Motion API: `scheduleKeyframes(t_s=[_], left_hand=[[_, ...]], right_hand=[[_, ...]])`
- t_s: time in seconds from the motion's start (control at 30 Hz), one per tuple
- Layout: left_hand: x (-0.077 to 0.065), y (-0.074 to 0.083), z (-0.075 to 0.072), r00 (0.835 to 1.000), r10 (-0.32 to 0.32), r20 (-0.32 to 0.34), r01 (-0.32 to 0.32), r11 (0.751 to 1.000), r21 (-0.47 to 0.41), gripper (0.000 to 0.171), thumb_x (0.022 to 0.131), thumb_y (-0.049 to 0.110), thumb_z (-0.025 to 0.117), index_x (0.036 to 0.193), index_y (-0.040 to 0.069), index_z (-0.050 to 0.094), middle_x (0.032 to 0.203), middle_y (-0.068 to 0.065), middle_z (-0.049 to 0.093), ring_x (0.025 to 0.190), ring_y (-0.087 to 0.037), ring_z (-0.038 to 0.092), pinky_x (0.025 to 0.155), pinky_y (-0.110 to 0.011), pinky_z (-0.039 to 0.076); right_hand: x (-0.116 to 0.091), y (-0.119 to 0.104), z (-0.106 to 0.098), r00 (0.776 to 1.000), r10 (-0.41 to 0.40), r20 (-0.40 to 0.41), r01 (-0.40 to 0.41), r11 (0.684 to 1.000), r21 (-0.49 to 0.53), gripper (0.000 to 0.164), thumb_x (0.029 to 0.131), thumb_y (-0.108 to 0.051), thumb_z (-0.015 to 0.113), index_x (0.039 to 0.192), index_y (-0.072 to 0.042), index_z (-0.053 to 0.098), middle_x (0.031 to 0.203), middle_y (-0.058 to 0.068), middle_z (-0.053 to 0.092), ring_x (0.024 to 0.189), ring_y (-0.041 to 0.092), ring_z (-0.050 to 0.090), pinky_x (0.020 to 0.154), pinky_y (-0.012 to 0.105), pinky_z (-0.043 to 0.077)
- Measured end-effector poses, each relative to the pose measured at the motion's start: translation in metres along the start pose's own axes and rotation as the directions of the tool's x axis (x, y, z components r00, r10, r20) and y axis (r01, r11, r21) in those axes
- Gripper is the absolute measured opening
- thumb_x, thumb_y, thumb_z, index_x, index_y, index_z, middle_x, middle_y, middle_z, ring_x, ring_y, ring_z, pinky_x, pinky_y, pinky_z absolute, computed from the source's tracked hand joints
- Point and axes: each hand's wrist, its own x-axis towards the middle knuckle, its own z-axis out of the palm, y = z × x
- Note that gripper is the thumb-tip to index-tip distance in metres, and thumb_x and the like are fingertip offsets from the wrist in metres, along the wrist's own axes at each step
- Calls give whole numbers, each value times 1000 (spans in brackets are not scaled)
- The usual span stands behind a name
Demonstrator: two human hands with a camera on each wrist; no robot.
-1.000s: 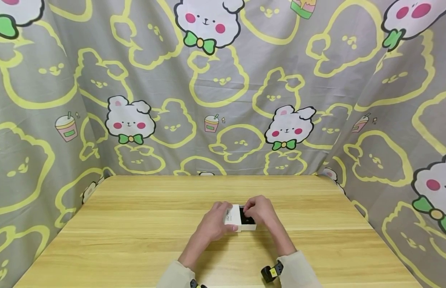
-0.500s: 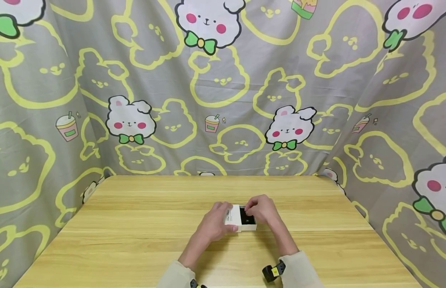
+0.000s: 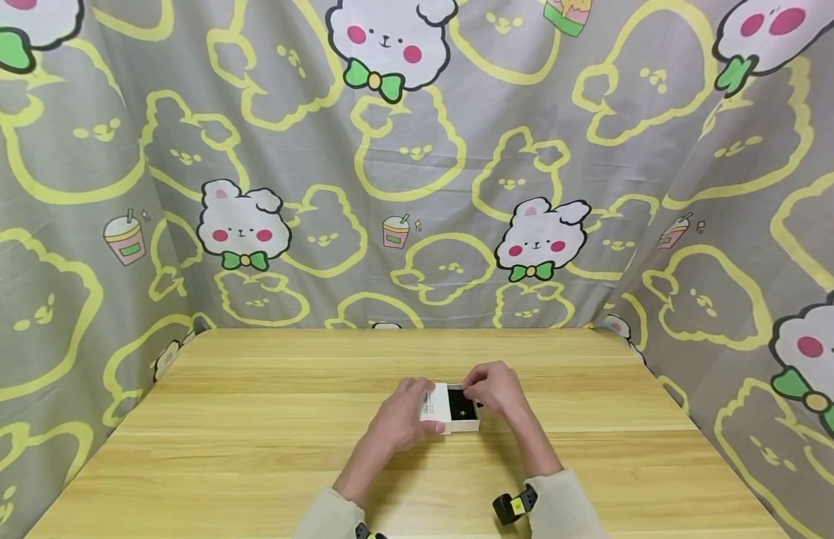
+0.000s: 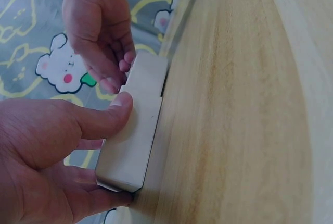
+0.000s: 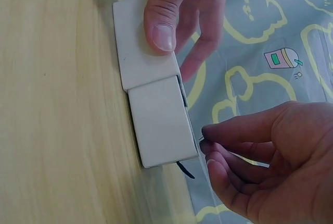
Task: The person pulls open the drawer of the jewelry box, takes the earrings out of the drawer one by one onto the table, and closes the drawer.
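A small white sliding jewelry box [image 3: 440, 400] lies on the table, its drawer [image 5: 161, 122] pulled partly out to the right. Black padding [image 3: 460, 401] lines the drawer, and a tiny silvery star-shaped ornament [image 3: 462, 412] sits on it. My left hand [image 3: 398, 421] grips the outer sleeve, thumb on the near side and fingers on the far side. Over the drawer's far right corner, my right hand [image 3: 495, 388] pinches a tiny thin piece [image 5: 201, 138] between thumb and fingertips. Its kind is too small to tell. A black ribbon tab [image 5: 185, 170] sticks out of the drawer's end.
The wooden table [image 3: 269, 434] reaches back to a grey curtain [image 3: 417, 150] printed with rabbits and yellow outlines, which also hangs along both sides. A black wrist camera [image 3: 507, 509] sits by the right sleeve.
My right hand has shifted slightly right and away from the drawer's middle, uncovering more black padding, the star-shaped ornament and the ribbon tab. My left hand and the box have stayed put.
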Motion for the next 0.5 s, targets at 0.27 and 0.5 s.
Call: scheduleKeyframes(t_s=[0.27, 0.5], left_hand=[[0, 0, -1, 1000, -5, 1, 5, 1000, -5, 64, 81, 26, 87, 135, 8, 57, 131, -16, 57, 92, -23, 56, 81, -42, 51], [-1, 1, 0, 1000, -13, 2, 13, 1000, -7, 66, 80, 26, 87, 136, 8, 57, 132, -17, 57, 93, -23, 58, 82, -44, 52]], right_hand=[[1, 2, -6, 1000, 5, -10, -5, 1000, -4, 8, 77, -1, 74, 78, -8, 76, 73, -2, 71, 72, 14, 62, 68, 30, 48], [2, 7, -10, 999, 19, -37, -19, 1000, -15, 6, 77, -2, 76, 79, -7, 76, 74, 0, 71, 74, 16, 62, 69, 31, 49]])
